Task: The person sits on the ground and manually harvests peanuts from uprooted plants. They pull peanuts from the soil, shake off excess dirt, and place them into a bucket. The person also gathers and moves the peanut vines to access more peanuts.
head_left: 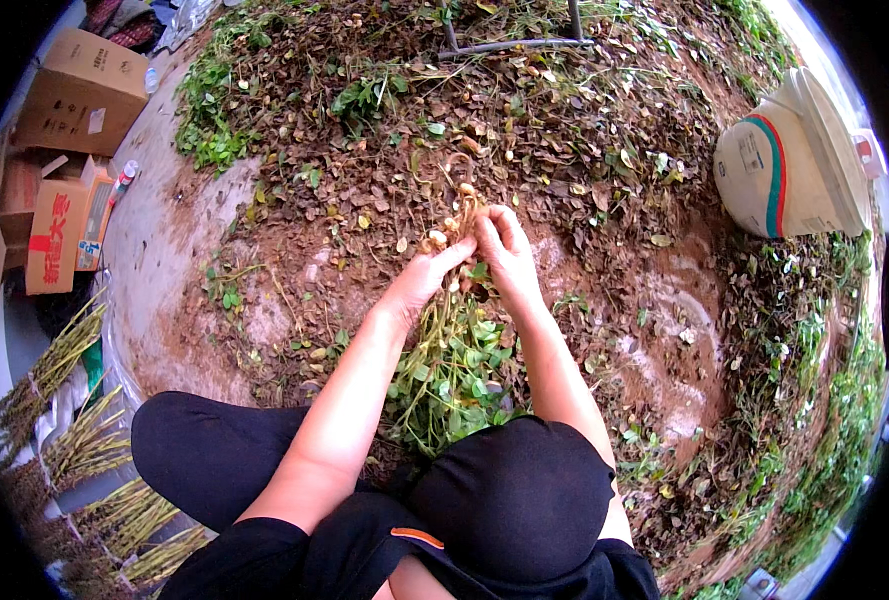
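Note:
A pulled-up peanut plant point(452, 367) hangs between my forearms, its green leaves toward my lap and its root end pointing away from me. My left hand point(418, 281) grips the stems just below the roots. Pale peanut pods point(437, 238) cluster beside the left thumb, and more dangle from the thin roots farther out. On the other side, my right hand point(510, 259) pinches the root end with bent fingers, close to the left thumb. Whether a pod sits between those fingertips is hidden.
Dry leaves point(602, 150) and soil cover the ground ahead. A white plastic bucket point(744, 172) lies tilted at right. Cardboard boxes point(76, 90) stand at left, above bundles of dried stalks point(84, 442). A metal frame leg point(515, 46) rests at the far side.

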The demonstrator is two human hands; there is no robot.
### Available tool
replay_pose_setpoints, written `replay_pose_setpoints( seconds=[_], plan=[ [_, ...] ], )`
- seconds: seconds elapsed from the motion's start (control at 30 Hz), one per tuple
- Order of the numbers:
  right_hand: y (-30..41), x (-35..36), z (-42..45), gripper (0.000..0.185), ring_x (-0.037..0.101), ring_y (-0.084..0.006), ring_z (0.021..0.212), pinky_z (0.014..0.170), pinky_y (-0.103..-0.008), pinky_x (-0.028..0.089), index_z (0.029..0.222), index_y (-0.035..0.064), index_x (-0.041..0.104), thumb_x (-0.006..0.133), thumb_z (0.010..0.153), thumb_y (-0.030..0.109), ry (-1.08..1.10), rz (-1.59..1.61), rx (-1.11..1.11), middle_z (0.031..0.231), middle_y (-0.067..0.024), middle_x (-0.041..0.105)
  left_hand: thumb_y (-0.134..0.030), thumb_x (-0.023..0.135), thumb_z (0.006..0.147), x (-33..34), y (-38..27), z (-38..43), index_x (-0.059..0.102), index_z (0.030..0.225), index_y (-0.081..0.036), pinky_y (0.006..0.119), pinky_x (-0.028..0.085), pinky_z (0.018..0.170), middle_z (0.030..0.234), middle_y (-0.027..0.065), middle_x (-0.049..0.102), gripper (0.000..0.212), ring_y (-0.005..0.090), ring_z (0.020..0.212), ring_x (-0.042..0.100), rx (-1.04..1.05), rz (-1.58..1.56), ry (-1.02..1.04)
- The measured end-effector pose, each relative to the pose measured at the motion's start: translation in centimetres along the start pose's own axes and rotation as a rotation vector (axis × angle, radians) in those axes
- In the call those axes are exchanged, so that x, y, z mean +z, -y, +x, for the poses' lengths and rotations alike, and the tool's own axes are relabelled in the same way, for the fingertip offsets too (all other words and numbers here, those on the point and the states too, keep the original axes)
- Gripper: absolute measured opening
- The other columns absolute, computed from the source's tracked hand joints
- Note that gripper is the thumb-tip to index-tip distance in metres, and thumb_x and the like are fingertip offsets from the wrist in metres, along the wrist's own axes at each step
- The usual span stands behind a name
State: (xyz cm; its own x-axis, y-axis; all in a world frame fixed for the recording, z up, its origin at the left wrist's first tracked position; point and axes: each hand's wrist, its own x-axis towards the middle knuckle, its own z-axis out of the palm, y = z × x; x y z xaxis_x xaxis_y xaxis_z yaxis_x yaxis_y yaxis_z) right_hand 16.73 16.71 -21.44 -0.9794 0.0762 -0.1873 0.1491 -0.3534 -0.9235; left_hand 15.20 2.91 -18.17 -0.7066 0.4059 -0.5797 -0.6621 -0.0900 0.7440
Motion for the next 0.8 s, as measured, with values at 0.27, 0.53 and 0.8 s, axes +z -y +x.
replay_pose_setpoints(
  seconds=[0.27,0.53,0.8],
  plan=[
    [0.2,-0.2,-0.4,0.035,0.046,-0.0088,0.047,0.038,-0.0242,0.040,0.085,0.0142,0.048,0.049,0.098,0.047,-0.274,0.685,0.369,0.059,0.0051,0.042,-0.024,0.052,0.094,0.2,1.1,-0.4,0.057,0.118,0.000,0.027,0.054,0.080,0.101,0.0084,0.066,0.034,0.0147,0.088,0.065,0.053,-0.305,0.104],
    [1.1,-5.1,1.9,0.013,0.037,-0.0052,0.054,0.041,-0.0187,0.027,0.100,0.0066,0.050,0.049,0.099,0.020,-0.406,0.664,0.074,0.071,0.0012,0.046,-0.018,0.047,0.099,0.5,1.3,0.7,0.028,0.149,-0.009,0.026,0.049,0.080,0.120,0.0028,0.054,0.055,0.0101,0.094,0.054,0.317,0.001,0.067],
    [1.3,-3.4,3.5,0.024,0.048,-0.0065,0.065,0.058,-0.0223,0.041,0.109,0.0062,0.058,0.056,0.098,0.027,-0.226,-0.291,-0.101,0.078,0.0011,0.057,-0.014,0.043,0.100,1.3,1.3,0.8,0.026,0.151,-0.012,0.025,0.048,0.079,0.127,0.0018,0.051,0.055,0.0080,0.093,0.052,0.357,0.178,0.119]
  ],
)
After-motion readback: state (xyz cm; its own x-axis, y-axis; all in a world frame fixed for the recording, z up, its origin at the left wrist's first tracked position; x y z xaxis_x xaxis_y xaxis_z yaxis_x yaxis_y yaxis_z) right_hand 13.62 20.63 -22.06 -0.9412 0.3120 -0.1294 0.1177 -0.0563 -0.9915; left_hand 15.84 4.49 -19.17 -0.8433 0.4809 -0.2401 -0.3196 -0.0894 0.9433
